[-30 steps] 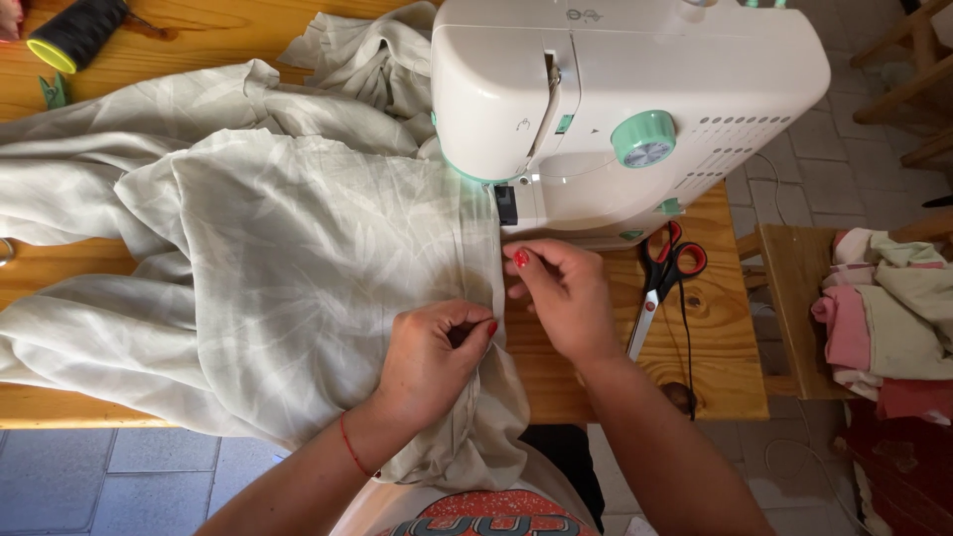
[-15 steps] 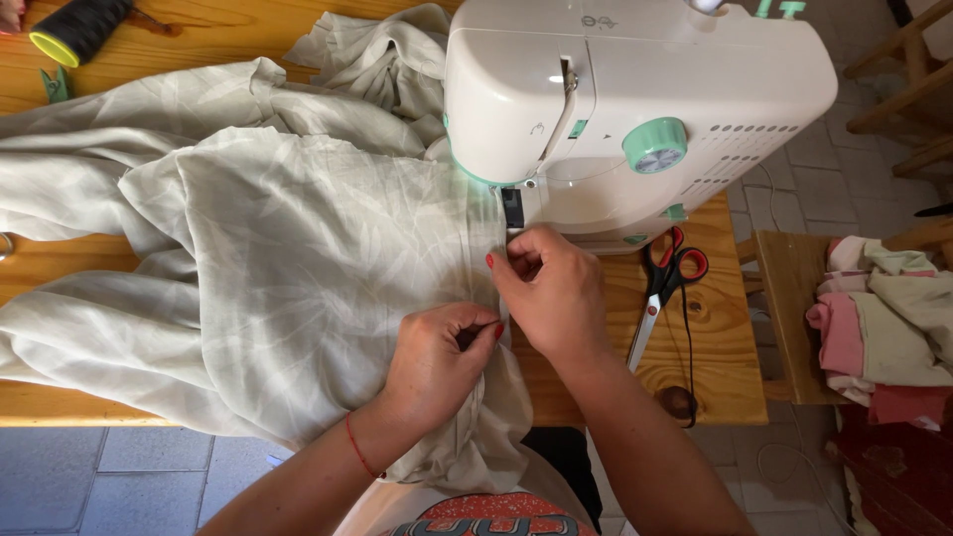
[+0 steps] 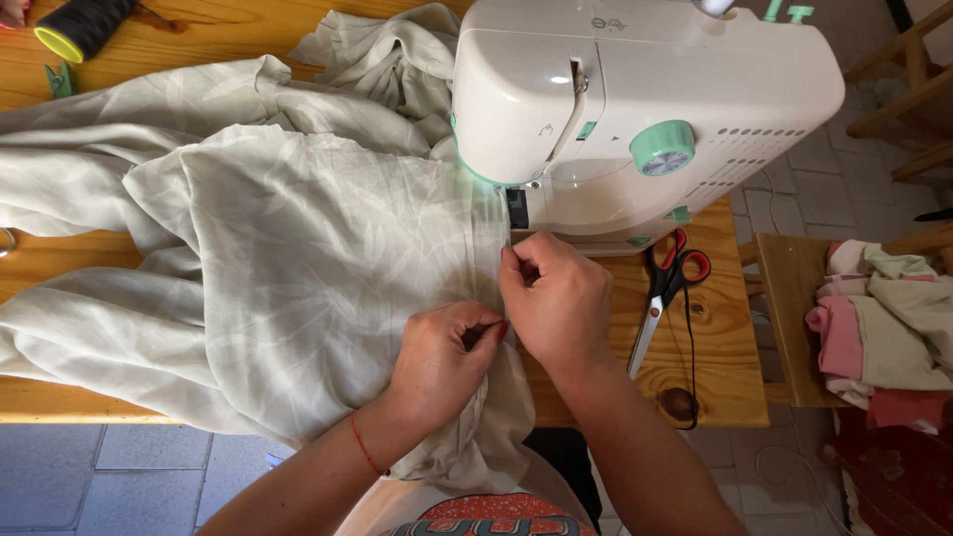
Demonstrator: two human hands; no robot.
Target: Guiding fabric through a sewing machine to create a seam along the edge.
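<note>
Centre of frame: left hand (image 3: 442,359) pinches the hem edge of the pale fabric (image 3: 278,278), thumb and forefinger pressed together on the fold. Right hand (image 3: 558,298) just beside it, fingers curled, fingertips pinching the same edge right below the needle area of the sewing machine (image 3: 635,109). Fabric is spread over the left and middle of the wooden bench (image 3: 715,367), bunched at upper centre, hanging off the near edge. Red-handled scissors (image 3: 667,290) lie right of the right hand. Black thread cone (image 3: 84,22) upper left. Folded cloths (image 3: 888,328) on a stool, far right.
</note>
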